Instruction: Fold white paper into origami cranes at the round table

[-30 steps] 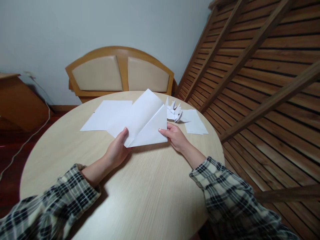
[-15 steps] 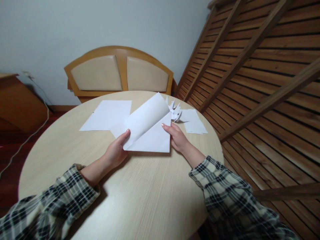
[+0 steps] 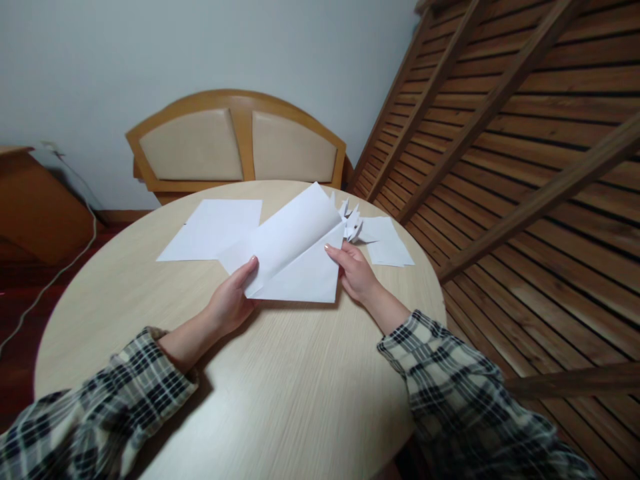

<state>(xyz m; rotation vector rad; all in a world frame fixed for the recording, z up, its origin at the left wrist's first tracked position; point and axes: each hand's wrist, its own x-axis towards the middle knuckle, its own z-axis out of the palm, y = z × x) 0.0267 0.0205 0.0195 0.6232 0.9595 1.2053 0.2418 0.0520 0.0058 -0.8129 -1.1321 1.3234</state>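
Between my hands is a white sheet of paper (image 3: pixel 295 247), lifted above the table, with a diagonal crease or fold line running up to the right. My left hand (image 3: pixel 234 297) pinches its lower left edge, thumb on top and fingers hidden beneath. On the right edge, my right hand (image 3: pixel 356 272) grips the sheet the same way, its thumb lying near the fold. Just behind the sheet's right corner stand folded white paper pieces (image 3: pixel 353 223) with pointed tips, partly covered by it.
A round light-wood table (image 3: pixel 300 387) lies under my hands. Flat white paper (image 3: pixel 215 227) rests at its far left, and smaller white sheets (image 3: pixel 389 243) at the far right. Beyond are a padded headboard (image 3: pixel 240 140) and, along the right, a slatted wooden panel (image 3: pixel 525 167).
The sheet has tilted slightly in my hands, its lower right corner shifting a little left. Both hands keep their hold; the view has moved very slightly.
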